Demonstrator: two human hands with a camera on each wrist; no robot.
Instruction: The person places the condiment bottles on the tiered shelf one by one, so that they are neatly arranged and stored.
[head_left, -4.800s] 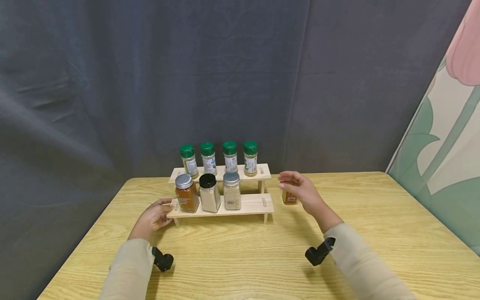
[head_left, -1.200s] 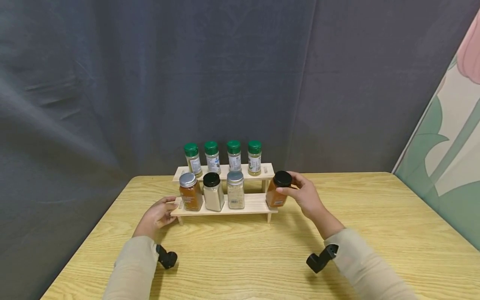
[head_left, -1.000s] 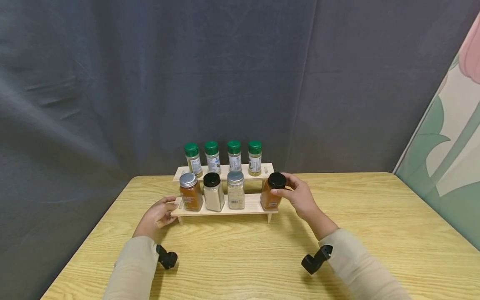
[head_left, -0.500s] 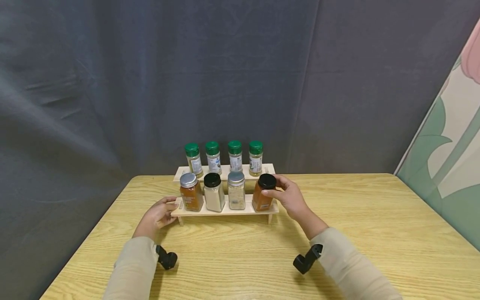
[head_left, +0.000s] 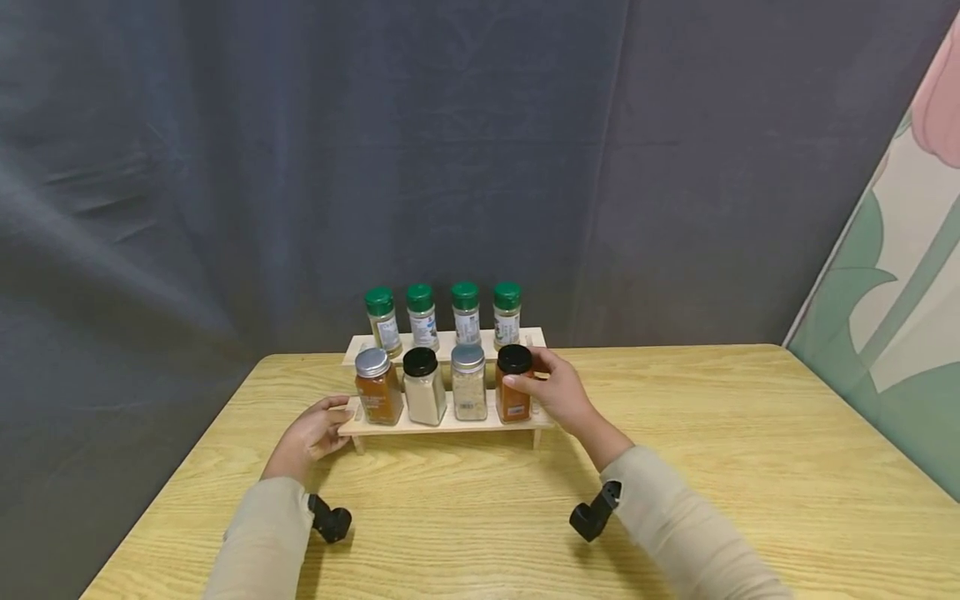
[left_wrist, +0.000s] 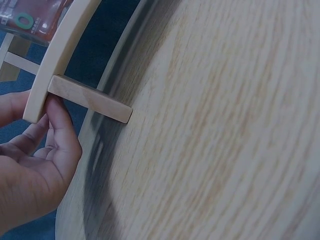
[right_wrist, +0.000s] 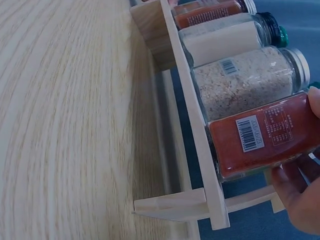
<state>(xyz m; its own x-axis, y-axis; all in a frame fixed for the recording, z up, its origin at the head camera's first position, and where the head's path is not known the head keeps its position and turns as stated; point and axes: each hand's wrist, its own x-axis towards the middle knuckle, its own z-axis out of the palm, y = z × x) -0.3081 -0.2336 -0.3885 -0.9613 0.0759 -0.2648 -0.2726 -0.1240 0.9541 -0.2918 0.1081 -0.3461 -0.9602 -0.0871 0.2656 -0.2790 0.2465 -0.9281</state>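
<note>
My right hand [head_left: 558, 396] holds a black-capped jar of red-orange spice [head_left: 514, 392] between thumb and fingers. In the right wrist view that spice jar [right_wrist: 265, 135] stands on the lower tier of a two-tier wooden rack [head_left: 442, 425], at its right end. My left hand [head_left: 311, 433] pinches the lower tier's left end; the left wrist view shows thumb above and fingers under the board [left_wrist: 60, 65]. Left of the held jar are a silver-lidded jar of pale flakes [head_left: 469, 387], a black-capped jar of cream powder [head_left: 423, 396] and a silver-lidded orange spice jar [head_left: 378, 396].
Several green-capped spice bottles [head_left: 422, 321] stand in a row on the upper tier. The rack is near the back of a wood-grain table [head_left: 465, 517]. A dark curtain [head_left: 435, 167] hangs behind, and a floral panel [head_left: 900, 275] borders the right.
The right hand, earlier by a jar on the table right of the rack, has brought the red-orange jar onto the lower tier and slid it left. The left hand keeps its grip.
</note>
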